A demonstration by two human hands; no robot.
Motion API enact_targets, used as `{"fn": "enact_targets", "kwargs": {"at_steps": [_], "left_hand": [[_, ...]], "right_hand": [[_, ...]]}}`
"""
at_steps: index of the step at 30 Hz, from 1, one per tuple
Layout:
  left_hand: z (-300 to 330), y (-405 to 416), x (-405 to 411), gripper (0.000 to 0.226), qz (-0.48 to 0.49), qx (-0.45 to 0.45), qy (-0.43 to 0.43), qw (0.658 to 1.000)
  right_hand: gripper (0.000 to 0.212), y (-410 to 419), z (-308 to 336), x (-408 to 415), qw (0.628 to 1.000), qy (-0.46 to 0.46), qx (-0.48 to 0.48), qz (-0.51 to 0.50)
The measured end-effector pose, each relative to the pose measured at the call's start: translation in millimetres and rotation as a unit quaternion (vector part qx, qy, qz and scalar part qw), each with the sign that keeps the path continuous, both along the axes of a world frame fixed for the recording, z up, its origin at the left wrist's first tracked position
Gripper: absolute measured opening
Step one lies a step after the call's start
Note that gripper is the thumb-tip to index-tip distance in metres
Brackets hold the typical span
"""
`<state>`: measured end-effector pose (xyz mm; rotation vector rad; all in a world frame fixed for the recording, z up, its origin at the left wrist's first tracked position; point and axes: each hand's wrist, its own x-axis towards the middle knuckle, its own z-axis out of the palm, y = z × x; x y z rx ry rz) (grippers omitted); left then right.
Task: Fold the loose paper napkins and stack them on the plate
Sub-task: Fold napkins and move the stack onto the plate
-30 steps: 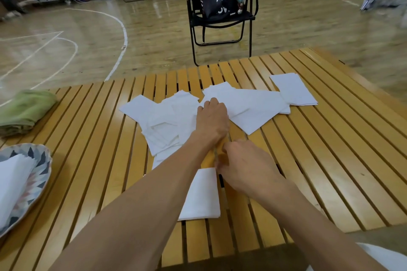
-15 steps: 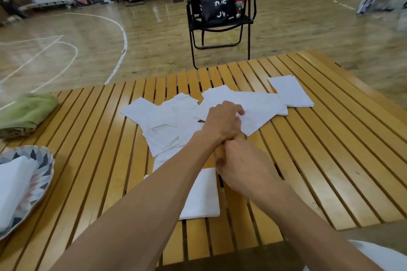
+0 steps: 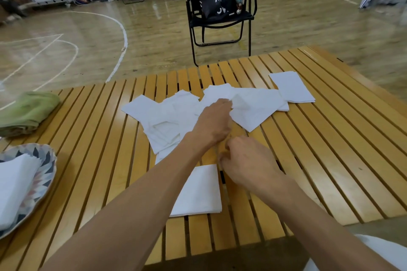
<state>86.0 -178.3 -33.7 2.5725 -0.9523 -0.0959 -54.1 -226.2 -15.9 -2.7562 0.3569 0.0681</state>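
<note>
Several loose white paper napkins (image 3: 169,116) lie spread over the middle of the slatted wooden table (image 3: 330,160). My left hand (image 3: 214,122) reaches over the pile and pinches the edge of one napkin (image 3: 255,110), lifting it a little. My right hand (image 3: 246,160) hovers just behind it with loosely curled fingers, holding nothing, beside a folded napkin (image 3: 198,191) lying near the front edge. A patterned plate (image 3: 47,167) at the far left holds folded napkins (image 3: 15,185).
A folded green towel (image 3: 26,112) lies at the table's left edge. A small stack of napkins (image 3: 290,87) sits at the back right. Beyond the table stands a black folding chair (image 3: 220,26) with a bag on it.
My left hand has moved slightly right over the pile and taken hold of a napkin's edge. My right hand has stayed near the folded napkin.
</note>
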Motion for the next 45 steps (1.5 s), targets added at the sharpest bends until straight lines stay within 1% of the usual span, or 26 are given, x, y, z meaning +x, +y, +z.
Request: {"fn": "enact_targets", "kwargs": {"at_steps": [3,5,8,9,11,12,13,15,16,17,19,21,22,23,25,27,28,29,30,31,33,34,36,39,43,45], "left_hand": [[23.2,32.6,-14.5,0.030,0.063,-0.172,-0.057,0.981],[40.4,63.0,-26.7,0.023,0.058,-0.224,-0.116,0.966],[62.9,111.4,-45.8,0.019,0.008,-0.182,-0.187,0.965],[68.8,124.7,-51.3,0.019,-0.021,-0.154,-0.221,0.963],[77.8,140.1,-62.7,0.019,-0.079,-0.092,-0.278,0.953],[80.3,143.2,-68.9,0.019,-0.103,-0.068,-0.295,0.947],[81.9,145.0,-74.7,0.019,-0.119,-0.060,-0.304,0.943],[84.4,149.9,-84.5,0.012,-0.114,-0.090,-0.304,0.942],[82.9,154.8,-87.6,0.017,-0.083,-0.121,-0.295,0.944],[80.4,161.1,-90.0,0.031,-0.038,-0.159,-0.278,0.947],[74.6,176.2,-95.0,0.064,0.080,-0.247,-0.188,0.947],[65.3,188.9,-101.2,0.088,0.194,-0.318,-0.036,0.927],[60.4,193.8,-103.6,0.094,0.226,-0.342,0.049,0.911],[54.1,198.1,-104.5,0.093,0.233,-0.360,0.130,0.894],[40.2,205.3,-105.4,0.075,0.189,-0.384,0.250,0.868],[31.4,207.2,-107.6,0.059,0.164,-0.423,0.317,0.833],[30.8,206.3,-108.4,0.054,0.166,-0.444,0.335,0.814],[29.3,205.9,-107.6,0.047,0.174,-0.459,0.341,0.802],[29.0,205.4,-107.2,0.039,0.181,-0.468,0.339,0.796],[28.4,205.5,-105.8,0.033,0.188,-0.468,0.330,0.798],[26.8,207.7,-103.9,0.025,0.194,-0.443,0.306,0.820],[24.6,209.6,-103.1,0.022,0.195,-0.425,0.296,0.833],[20.8,212.6,-103.2,0.018,0.198,-0.394,0.280,0.853],[18.4,215.8,-105.0,0.017,0.202,-0.347,0.268,0.876],[16.1,222.2,-106.5,0.045,0.206,-0.267,0.262,0.904],[12.9,226.1,-107.2,0.051,0.196,-0.219,0.245,0.924]], "right_hand": [[0.024,-1.1,4.6,-0.2,0.999,-0.030,-0.003,-0.022],[0.028,0.5,8.1,1.5,0.996,-0.077,0.012,-0.050],[0.047,5.7,11.6,4.3,0.973,-0.210,0.057,-0.075],[0.055,9.4,12.3,4.8,0.963,-0.252,0.076,-0.057],[0.066,20.2,11.8,5.6,0.953,-0.289,0.090,0.011],[0.061,26.5,9.7,6.0,0.949,-0.298,0.088,0.049],[0.049,33.1,8.1,6.6,0.942,-0.316,0.081,0.079],[0.017,42.4,6.8,6.4,0.918,-0.374,0.078,0.109],[0.007,45.0,7.2,5.3,0.909,-0.391,0.091,0.114],[0.003,47.1,8.5,3.8,0.904,-0.394,0.117,0.115],[0.004,49.1,12.6,0.3,0.895,-0.372,0.225,0.100],[0.004,50.6,18.2,-4.2,0.867,-0.320,0.377,0.057],[0.002,51.1,20.8,-6.2,0.844,-0.297,0.445,0.037],[0.005,50.7,21.7,-7.2,0.819,-0.274,0.504,0.021],[0.016,49.7,22.5,-8.0,0.762,-0.217,0.610,0.001],[0.025,48.4,22.4,-8.1,0.708,-0.160,0.688,-0.006],[0.027,47.0,21.9,-8.2,0.688,-0.137,0.712,-0.005],[0.027,45.6,22.1,-8.2,0.681,-0.113,0.723,0.000],[0.025,44.2,22.8,-8.8,0.693,-0.092,0.715,0.010],[0.023,42.9,22.6,-8.8,0.723,-0.077,0.686,0.021],[0.020,40.1,20.2,-8.9,0.800,-0.066,0.595,0.032],[0.019,38.8,18.0,-8.4,0.825,-0.064,0.561,0.025],[0.020,35.4,14.2,-6.1,0.850,-0.056,0.523,-0.009],[0.013,29.7,12.0,-4.6,0.895,-0.028,0.445,-0.031],[0.007,23.8,9.3,-6.4,0.915,0.021,0.401,-0.027],[0.006,23.5,10.0,-7.2,0.927,0.042,0.373,-0.024]]}}
